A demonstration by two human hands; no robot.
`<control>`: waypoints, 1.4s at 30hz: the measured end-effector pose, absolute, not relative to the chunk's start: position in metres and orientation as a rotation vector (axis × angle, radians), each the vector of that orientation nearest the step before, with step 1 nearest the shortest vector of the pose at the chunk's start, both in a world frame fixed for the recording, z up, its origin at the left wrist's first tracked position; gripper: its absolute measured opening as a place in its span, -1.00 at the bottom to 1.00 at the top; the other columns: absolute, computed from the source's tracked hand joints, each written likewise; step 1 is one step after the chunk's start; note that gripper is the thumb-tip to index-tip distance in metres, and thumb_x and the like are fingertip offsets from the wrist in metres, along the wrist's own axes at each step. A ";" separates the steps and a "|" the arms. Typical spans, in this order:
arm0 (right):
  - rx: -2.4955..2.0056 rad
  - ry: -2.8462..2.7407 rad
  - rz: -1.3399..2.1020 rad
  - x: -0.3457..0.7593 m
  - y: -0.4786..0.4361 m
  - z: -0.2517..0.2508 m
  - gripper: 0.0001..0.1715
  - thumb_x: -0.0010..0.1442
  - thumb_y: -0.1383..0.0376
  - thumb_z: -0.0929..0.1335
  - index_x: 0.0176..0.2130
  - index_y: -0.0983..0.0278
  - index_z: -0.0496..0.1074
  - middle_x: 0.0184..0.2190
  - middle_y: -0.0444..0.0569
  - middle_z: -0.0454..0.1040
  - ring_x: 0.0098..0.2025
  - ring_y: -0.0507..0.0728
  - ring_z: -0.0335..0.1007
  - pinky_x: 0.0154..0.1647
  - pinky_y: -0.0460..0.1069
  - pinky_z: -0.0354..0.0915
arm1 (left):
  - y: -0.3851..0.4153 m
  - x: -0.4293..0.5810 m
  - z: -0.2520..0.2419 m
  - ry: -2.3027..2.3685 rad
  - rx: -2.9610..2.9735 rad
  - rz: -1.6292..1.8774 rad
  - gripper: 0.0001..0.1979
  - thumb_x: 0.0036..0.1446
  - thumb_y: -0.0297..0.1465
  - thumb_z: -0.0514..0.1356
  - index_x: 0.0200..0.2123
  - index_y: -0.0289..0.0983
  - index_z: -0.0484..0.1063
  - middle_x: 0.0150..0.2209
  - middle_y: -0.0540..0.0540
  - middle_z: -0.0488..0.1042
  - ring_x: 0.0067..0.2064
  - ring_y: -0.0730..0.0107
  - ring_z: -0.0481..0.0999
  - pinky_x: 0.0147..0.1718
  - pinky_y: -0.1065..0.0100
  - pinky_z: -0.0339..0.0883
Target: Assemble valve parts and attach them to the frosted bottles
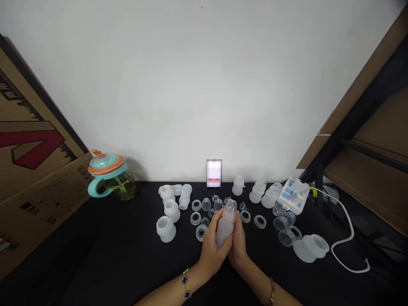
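Landmark: white power strip. Held bottle is well left of the strip and toward its near side, grasped by 2 hands. Left hand wraps 1 flank, right hand cups the opposite flank; both in contact, so neither is nearer. Long axis slants: clear cap at the far end, leaning slightly to the strip's side, base toward the wearer. Cap sticks out past the fingers; my read, any regrip depends on that axis. Can't tell squeeze force. Loose rings lie left of the strip, 2 dome-topped bottles sit just left of it, 1 open wide bottle on its near side.
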State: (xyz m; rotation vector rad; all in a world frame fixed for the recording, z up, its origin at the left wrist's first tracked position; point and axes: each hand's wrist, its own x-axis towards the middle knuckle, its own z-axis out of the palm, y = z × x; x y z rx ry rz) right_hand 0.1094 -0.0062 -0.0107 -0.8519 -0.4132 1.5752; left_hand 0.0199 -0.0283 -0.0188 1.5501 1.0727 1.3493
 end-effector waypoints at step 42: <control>-0.681 -0.429 1.712 0.105 -0.014 -0.016 -0.33 0.10 -0.21 0.40 0.02 0.12 0.53 -0.25 -0.02 0.63 -0.28 0.24 0.54 -0.13 0.15 0.44 | -0.034 0.023 -0.027 1.081 1.403 1.404 -0.33 0.24 -0.32 0.22 0.36 -0.08 0.06 0.34 -0.18 0.23 0.34 0.05 0.23 0.31 0.01 0.11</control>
